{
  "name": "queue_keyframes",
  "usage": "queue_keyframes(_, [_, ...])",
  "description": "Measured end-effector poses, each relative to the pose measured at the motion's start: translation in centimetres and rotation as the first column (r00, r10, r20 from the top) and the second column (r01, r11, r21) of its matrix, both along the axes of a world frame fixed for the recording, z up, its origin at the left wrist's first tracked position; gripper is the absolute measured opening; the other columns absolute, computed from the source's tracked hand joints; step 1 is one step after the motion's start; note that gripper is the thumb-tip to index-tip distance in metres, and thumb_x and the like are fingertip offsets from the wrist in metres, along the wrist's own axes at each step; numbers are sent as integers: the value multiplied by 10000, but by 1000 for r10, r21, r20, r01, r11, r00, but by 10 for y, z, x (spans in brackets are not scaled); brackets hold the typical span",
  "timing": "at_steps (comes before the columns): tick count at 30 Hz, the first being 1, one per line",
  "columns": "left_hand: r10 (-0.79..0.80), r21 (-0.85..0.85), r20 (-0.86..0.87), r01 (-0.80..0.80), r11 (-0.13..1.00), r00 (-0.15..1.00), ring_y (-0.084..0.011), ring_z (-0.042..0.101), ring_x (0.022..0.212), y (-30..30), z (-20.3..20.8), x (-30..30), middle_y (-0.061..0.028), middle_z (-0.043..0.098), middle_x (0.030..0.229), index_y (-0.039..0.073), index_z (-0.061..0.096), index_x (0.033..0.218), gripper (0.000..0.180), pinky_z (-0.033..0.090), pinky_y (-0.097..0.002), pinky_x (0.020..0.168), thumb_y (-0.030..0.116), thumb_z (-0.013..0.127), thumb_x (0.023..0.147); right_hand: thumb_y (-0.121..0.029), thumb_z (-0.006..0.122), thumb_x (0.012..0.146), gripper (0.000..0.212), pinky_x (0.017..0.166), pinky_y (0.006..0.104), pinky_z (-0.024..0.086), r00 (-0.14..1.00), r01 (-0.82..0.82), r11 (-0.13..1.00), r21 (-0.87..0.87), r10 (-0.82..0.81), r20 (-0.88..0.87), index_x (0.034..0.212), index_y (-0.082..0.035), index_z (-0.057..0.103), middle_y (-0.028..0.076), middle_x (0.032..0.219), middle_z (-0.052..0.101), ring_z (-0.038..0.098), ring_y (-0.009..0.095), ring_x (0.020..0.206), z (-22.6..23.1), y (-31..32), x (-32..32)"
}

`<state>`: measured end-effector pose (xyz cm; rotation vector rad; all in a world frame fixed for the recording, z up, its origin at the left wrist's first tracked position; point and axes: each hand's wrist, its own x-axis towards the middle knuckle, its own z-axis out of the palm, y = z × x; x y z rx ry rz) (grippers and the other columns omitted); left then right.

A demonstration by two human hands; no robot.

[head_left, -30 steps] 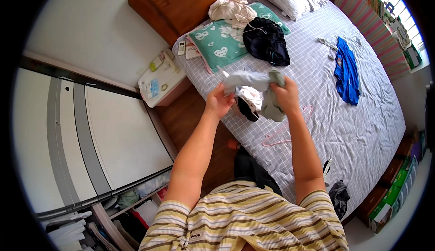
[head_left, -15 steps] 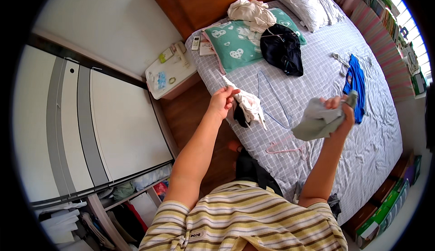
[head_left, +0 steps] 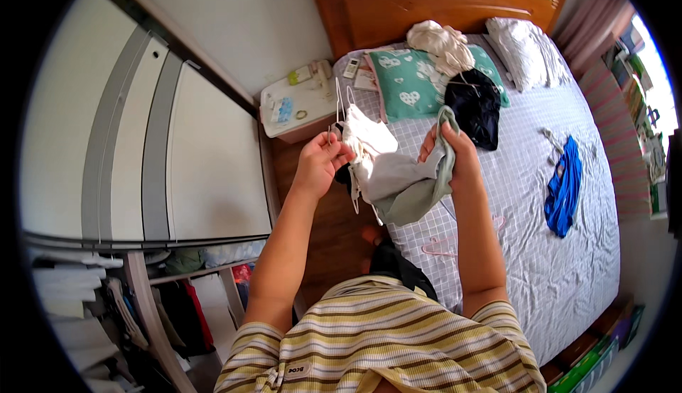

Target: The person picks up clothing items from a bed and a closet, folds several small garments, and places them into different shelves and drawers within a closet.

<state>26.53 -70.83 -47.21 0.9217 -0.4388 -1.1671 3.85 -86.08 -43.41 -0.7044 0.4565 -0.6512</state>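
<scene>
Grey-green cloth point(head_left: 406, 208) is hanging from my right hand point(head_left: 455, 153) above the near side of the bed point(head_left: 561, 279), its paler face showing toward the left. My right fingers are curling round the cloth's upper edge, the thumb pressing in against them. My left hand point(head_left: 323, 160) is pinching, thumb to forefinger, at the upper end of a white top point(head_left: 371, 136); I cannot tell exactly which part it is gripping. The top is drooping just beside the cloth and overlapping it in view, with something dark point(head_left: 342, 175) showing behind; whether the two pieces are touching, I cannot tell.

For clean handling, I am judging that the left pinch should be sitting high and light, leaving the top hanging free without twisting. My right hand should be holding the cloth by its edge and a little outward, so that loose folds are not snagging on the top or sweeping the floor.

On the bed, a pink hanger point(head_left: 437, 253) is lying near the cloth in view. Farther up, a black garment point(head_left: 474, 109) is resting against a green pillow point(head_left: 391, 102), while a blue garment point(head_left: 563, 190) is lying well apart, to the right.
</scene>
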Motion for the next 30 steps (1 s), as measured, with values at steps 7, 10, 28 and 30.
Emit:
queue_keyframes(7, [168,-229,170,-127,965,971,-185,551,1091,104,-1,7,-135,563,1191,37,533,1012,323,470,-306,848,175,697,770,-343,450,961,265,689,384,481,817,-477,879,-7,447,366,887,-88,453,51,728,443,486,207,685,92,90,102])
queue_keyframes(10, [291,-234,112,-260,937,950,-62,484,730,120,2,-21,29,512,867,80,540,1040,313,420,-227,638,221,626,774,-316,530,918,238,679,398,446,823,-503,863,-38,492,283,839,-93,496,64,732,489,510,222,699,103,119,121])
queue_keyframes(28, [984,-153,173,-988,-24,-51,-213,627,915,363,117,-122,-69,630,1026,27,529,1193,419,504,-348,848,21,672,800,-289,582,924,310,713,247,458,147,-540,43,-841,988,-44,1049,-6,570,19,847,608,553,89,788,162,451,191])
queue_keyframes(30, [994,-125,80,-990,-60,-71,-217,627,917,385,153,-148,-71,630,1015,28,535,1178,398,514,-364,829,23,667,803,-305,596,915,355,804,260,432,6,-339,-139,-930,989,-150,1109,-12,549,20,981,587,525,93,911,190,464,193])
